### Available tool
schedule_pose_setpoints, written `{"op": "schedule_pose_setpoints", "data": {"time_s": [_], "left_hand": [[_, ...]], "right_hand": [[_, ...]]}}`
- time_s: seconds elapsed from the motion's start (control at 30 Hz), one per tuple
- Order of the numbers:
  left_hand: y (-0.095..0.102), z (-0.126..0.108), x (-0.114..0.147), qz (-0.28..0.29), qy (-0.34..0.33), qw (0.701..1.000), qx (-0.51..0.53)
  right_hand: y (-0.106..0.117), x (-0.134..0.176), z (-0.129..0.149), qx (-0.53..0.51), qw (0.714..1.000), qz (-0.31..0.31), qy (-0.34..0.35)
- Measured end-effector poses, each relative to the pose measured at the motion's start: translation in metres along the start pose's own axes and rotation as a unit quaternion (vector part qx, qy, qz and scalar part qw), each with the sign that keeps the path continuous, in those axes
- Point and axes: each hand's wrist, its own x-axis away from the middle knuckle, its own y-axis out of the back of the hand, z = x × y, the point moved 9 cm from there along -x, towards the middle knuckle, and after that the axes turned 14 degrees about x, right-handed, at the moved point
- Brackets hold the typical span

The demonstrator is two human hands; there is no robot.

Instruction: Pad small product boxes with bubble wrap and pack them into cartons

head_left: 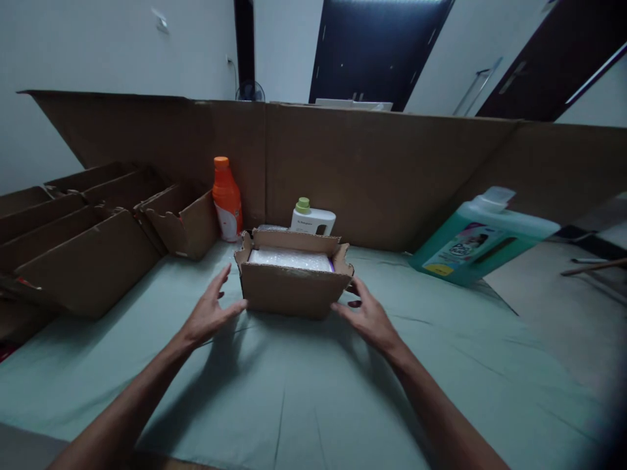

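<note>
A small open-topped cardboard box stands upright on the cloth in the middle, its top edges torn and uneven. Inside it lies a bubble-wrapped item, with a thin purple edge at its right end. My left hand is by the box's left side, fingers spread and the thumb pointing at the lower corner. At the right end, my right hand has its thumb near the front face and its fingers apart beside the side wall. Whether its fingertips touch the cardboard I cannot tell.
Behind the box are a white bottle with a green cap and an orange bottle. Several cardboard bins fill the left. A large teal jug stands tilted at right. A tall cardboard wall closes off the back.
</note>
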Motion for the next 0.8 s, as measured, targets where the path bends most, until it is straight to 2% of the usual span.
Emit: {"op": "schedule_pose_setpoints", "data": {"time_s": [0.03, 0.1, 0.17, 0.23, 0.3, 0.37, 0.43, 0.5, 0.57, 0.67, 0.8], "left_hand": [[-0.013, 0.007, -0.002, 0.014, 0.005, 1.0, 0.022], [-0.037, 0.004, -0.014, 0.03, -0.002, 0.997, 0.07], [-0.057, -0.012, -0.031, 0.034, -0.026, 0.992, 0.115], [-0.077, -0.033, -0.041, 0.038, -0.057, 0.988, 0.141], [-0.098, -0.049, -0.037, 0.052, -0.085, 0.983, 0.152], [-0.116, -0.057, -0.017, 0.069, -0.1, 0.98, 0.155], [-0.124, -0.054, 0.015, 0.084, -0.089, 0.981, 0.149], [-0.113, -0.043, 0.045, 0.061, -0.056, 0.986, 0.147], [-0.086, -0.034, 0.063, 0.005, -0.037, 0.99, 0.137], [-0.04, -0.034, 0.062, -0.074, -0.044, 0.99, 0.109], [0.002, -0.033, 0.051, -0.147, -0.057, 0.981, 0.112]], "right_hand": [[-0.015, -0.003, 0.003, -0.012, 1.0, 0.007, -0.002], [-0.032, -0.016, 0.01, -0.024, 1.0, 0.005, -0.014], [-0.029, -0.028, 0.011, -0.036, 0.999, -0.016, -0.033], [-0.009, -0.032, 0.004, -0.049, 0.997, -0.048, -0.044], [0.02, -0.022, -0.012, -0.036, 0.995, -0.079, -0.056], [0.048, 0.004, -0.028, 0.005, 0.991, -0.108, -0.075], [0.065, 0.035, -0.038, 0.042, 0.987, -0.122, -0.096], [0.06, 0.058, -0.033, 0.056, 0.988, -0.106, -0.098], [0.04, 0.065, -0.013, 0.045, 0.993, -0.072, -0.076], [0.004, 0.041, 0.029, -0.017, 0.999, -0.035, -0.039], [-0.036, -0.008, 0.07, -0.108, 0.994, -0.006, 0.004]]}}
